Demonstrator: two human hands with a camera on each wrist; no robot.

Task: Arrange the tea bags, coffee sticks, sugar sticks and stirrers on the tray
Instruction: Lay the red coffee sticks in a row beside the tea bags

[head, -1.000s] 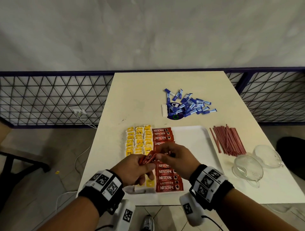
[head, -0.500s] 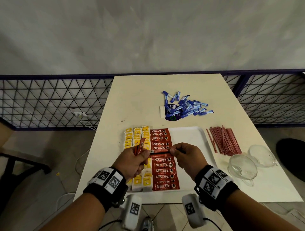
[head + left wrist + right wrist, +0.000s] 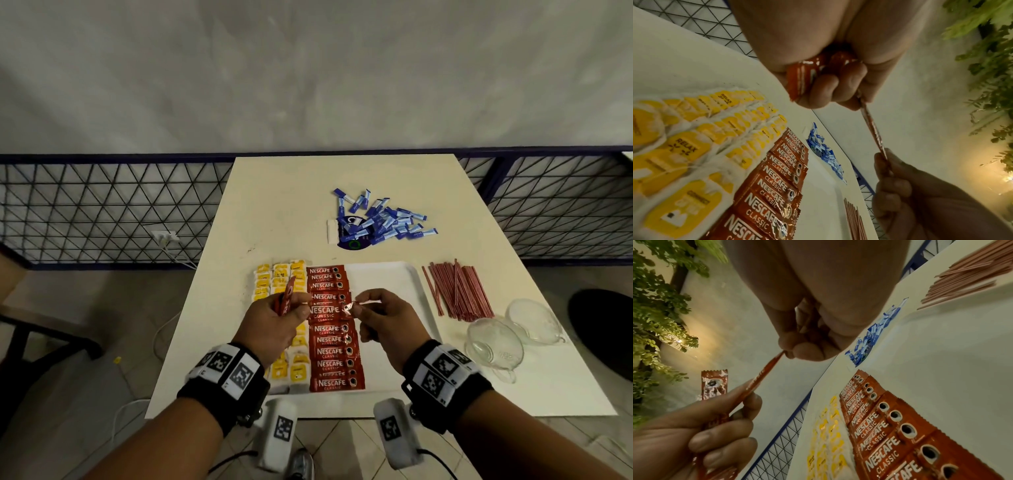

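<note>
Both hands are up over the white tray [image 3: 387, 284] on the pale desk [image 3: 291, 212]. The left hand [image 3: 274, 329] has its grip clenched round a small bunch of red coffee sticks [image 3: 287, 300], which stand up out of the fist, tilted a little to the right. One more coffee stick [image 3: 872, 128] runs edge-on between the two hands: the right hand [image 3: 387, 322] pinches its far end between thumb and fingertips, while the other end sits in the left hand's fingers; from the head camera it is mostly hidden and only a crinkled shiny end shows, so I cannot say exactly how it lies. Under the hands, the tray carries a column of coffee sticks laid flat [image 3: 330, 339], overlapping from the far edge to the near edge, with rows of yellow tea bags [image 3: 279, 277] just beside them on the left. The right part of the tray is bare white. Beyond the tray, a loose heap of blue sugar sticks [image 3: 383, 219] lies on the desk, partly over a dark packet. To the right of the tray lies a bundle of reddish stirrers [image 3: 457, 291], and near them two clear glass cups [image 3: 513, 339] sit side by side.
</note>
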